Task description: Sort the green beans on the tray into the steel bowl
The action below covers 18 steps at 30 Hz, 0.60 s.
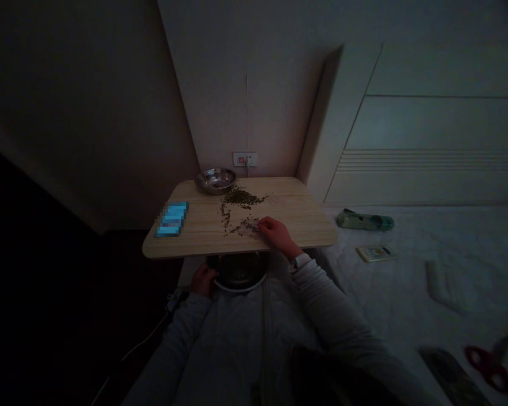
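Note:
Small dark green beans, or bean-like grains, lie in a pile [241, 197] on the wooden table [195, 237]. More of them trail loosely toward the front edge. My right hand [274, 232] rests over the table's front part, thumb and fingers pinched together beside the scattered grains; what is between them is too small to make out. A pale patch shows among the grains at its fingertips. Below the table edge, my left hand [203, 280] grips the side of a dark round bowl [241, 288] with a whitish rim, held at my lap. The table partly hides this bowl.
A steel bowl [215, 179] stands at the table's back left, a lit phone [172, 219] at its left. A wall socket [244, 159] is behind. On the bed at right lie a green bottle [365, 220], another phone [376, 253] and red-handled scissors [489, 366].

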### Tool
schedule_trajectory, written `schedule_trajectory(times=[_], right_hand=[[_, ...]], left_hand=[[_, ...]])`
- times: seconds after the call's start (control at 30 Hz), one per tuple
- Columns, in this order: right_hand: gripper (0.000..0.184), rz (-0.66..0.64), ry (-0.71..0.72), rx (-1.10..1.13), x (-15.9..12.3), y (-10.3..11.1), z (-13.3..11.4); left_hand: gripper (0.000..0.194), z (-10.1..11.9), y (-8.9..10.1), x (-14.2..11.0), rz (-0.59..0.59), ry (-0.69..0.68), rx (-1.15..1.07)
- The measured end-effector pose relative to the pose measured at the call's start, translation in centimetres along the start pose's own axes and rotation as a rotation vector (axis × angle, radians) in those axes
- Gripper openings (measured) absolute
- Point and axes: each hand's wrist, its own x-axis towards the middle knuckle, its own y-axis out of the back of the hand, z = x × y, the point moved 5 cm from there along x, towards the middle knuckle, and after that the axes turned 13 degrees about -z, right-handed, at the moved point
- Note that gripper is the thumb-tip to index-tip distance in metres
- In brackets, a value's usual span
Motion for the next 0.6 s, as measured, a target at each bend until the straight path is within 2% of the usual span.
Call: schedule_trajectory(times=[0.07, 0.2, 0.53, 0.6], right_hand=[[0.015, 0.016, 0.009, 0.042, -0.1, 0.1, -0.2], [0.013, 0.055, 0.01, 0.116, -0.2, 0.4, -0.3], [0.013, 0.177, 0.02, 0.175, -0.6, 1.2, 0.1], [0.014, 0.185, 0.012, 0.184, -0.6, 1.3, 0.2]], left_hand=[[0.018, 0.0, 0.0, 0.0, 0.019, -0.002, -0.03], [0.018, 0.2, 0.0, -0.2, -0.019, 0.001, 0.017], [0.017, 0.5, -0.2, -0.3, -0.006, 0.031, 0.03], [0.016, 0.6, -0.2, -0.3, 0.003, 0.004, 0.038]])
